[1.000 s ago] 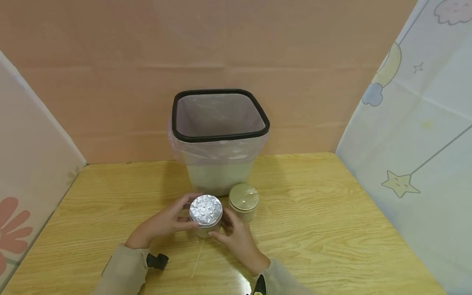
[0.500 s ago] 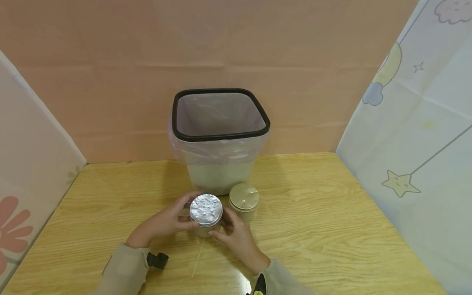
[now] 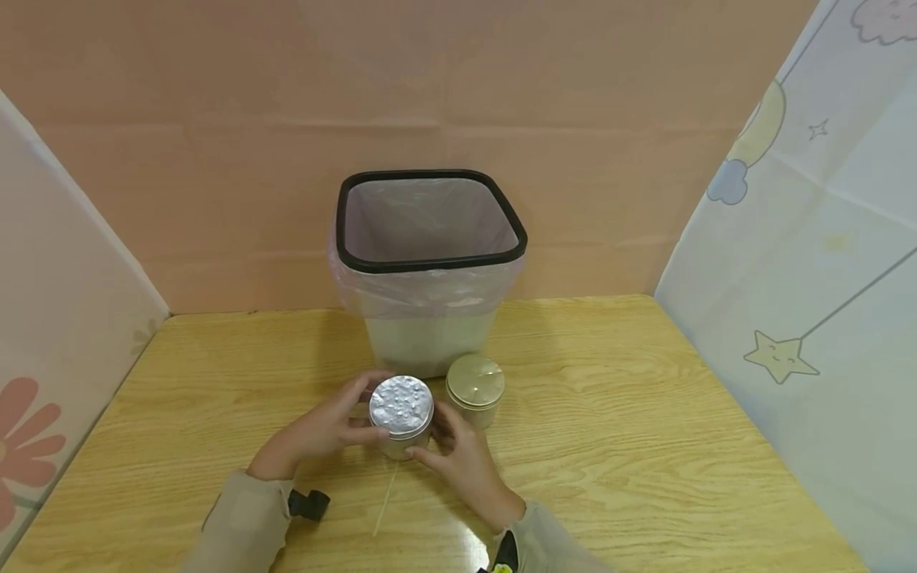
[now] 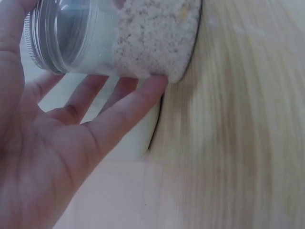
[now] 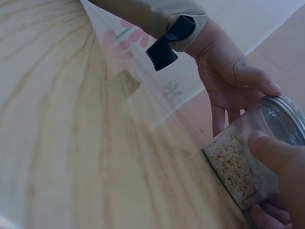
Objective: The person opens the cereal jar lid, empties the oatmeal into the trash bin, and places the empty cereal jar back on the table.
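Note:
A clear round jar [image 3: 402,406] with a dented silvery lid stands upright on the table between both hands. Pale oat-like flakes fill its lower part, as the wrist views show [image 5: 233,164]. My left hand [image 3: 322,434] holds it from the left, with the thumb at the front near the lid's edge and the other fingers round the back. From the right, my right hand [image 3: 462,465] grips the jar's lower body, its thumb lying across the front. Close behind on the right is a second jar [image 3: 475,386] with a gold-coloured lid.
A white waste bin [image 3: 430,330] with a black rim and a pinkish bag liner stands right behind the jars. One thin pale strip [image 3: 385,501] lies on the wooden table [image 3: 645,461] in front. Printed cloths hang at both sides.

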### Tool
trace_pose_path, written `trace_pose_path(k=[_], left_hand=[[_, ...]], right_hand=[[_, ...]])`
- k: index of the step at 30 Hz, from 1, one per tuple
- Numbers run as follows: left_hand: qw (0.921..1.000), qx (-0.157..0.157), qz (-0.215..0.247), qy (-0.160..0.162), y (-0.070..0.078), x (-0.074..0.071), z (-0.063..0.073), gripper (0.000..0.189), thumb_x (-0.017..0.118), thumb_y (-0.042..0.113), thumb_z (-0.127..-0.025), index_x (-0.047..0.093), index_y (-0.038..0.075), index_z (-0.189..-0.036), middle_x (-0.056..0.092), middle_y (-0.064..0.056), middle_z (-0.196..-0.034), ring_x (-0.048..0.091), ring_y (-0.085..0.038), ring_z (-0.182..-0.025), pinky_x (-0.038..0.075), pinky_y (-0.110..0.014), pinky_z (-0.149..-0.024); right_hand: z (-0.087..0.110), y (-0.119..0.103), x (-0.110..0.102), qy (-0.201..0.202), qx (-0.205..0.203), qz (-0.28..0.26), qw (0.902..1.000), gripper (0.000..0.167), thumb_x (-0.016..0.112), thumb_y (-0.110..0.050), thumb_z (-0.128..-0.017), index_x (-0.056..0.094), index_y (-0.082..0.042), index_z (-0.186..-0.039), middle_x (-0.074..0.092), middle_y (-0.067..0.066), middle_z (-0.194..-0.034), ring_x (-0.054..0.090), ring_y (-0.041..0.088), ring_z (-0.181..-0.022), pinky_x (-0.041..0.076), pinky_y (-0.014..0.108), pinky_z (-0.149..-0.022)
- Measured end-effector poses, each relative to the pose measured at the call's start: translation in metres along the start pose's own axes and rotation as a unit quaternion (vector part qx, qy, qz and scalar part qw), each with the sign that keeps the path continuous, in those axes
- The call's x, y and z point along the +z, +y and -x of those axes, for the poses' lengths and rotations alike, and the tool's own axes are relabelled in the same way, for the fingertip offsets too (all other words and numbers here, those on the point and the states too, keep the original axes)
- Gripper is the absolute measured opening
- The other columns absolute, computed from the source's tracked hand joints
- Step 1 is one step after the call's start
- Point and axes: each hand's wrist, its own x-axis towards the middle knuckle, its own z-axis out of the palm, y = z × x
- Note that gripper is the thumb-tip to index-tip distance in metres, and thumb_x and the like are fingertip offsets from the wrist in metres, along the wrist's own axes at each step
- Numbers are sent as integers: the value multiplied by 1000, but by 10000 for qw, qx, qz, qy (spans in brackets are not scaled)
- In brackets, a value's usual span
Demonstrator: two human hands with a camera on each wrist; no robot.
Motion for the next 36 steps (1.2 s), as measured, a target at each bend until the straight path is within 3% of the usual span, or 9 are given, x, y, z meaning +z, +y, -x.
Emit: trace_pose_path(k=[5,11,18,23,30,36], left_hand=[[9999,-69,46,95,1,3,-2,74,77,10,-91,31,-3,-147,43,-25,-138,46,-44,-125,56,-32,-96],[10000,39,-28,-69,-1,-1,0,78,75,9,-93,27,-3,-154,33,-27,-151,41,-50,-133,54,-37,-100],[9997,199,-81,-140,-3,-3,1,74,72,8,-95,30,-2,-155,32,-28,-154,40,-53,-134,54,-42,-100],[9999,115,-43,-108,-2,-3,1,73,73,10,-95,31,-1,-153,35,-27,-151,42,-51,-134,54,-41,-101],[10000,-72,17,53,3,1,-1,75,78,11,-91,31,-4,-147,40,-27,-144,45,-48,-129,56,-31,-96],[9998,-176,-9,118,1,-1,3,79,79,14,-90,31,-1,-150,41,-24,-146,45,-47,-131,56,-33,-96]], right_hand=[[0,0,0,1,-1,27,10000,69,86,-13,-82,52,-1,-140,63,21,-133,64,35,-120,55,29,-97],[0,0,0,-8,41,-39,10000,68,86,-14,-82,53,-1,-140,64,21,-132,63,34,-120,54,29,-98],[0,-1,0,-16,56,-27,10000,69,86,-13,-82,52,0,-141,64,22,-132,64,35,-119,55,28,-97],[0,-1,0,-31,26,-11,10000,69,86,-13,-81,52,-1,-140,64,21,-132,64,35,-119,55,28,-97],[0,-3,0,-42,20,-59,10000,70,86,-12,-82,51,0,-141,62,22,-133,64,35,-119,55,28,-97],[0,-3,1,-55,62,-108,9999,67,86,-11,-82,53,-1,-139,63,21,-132,63,35,-120,54,29,-98]])
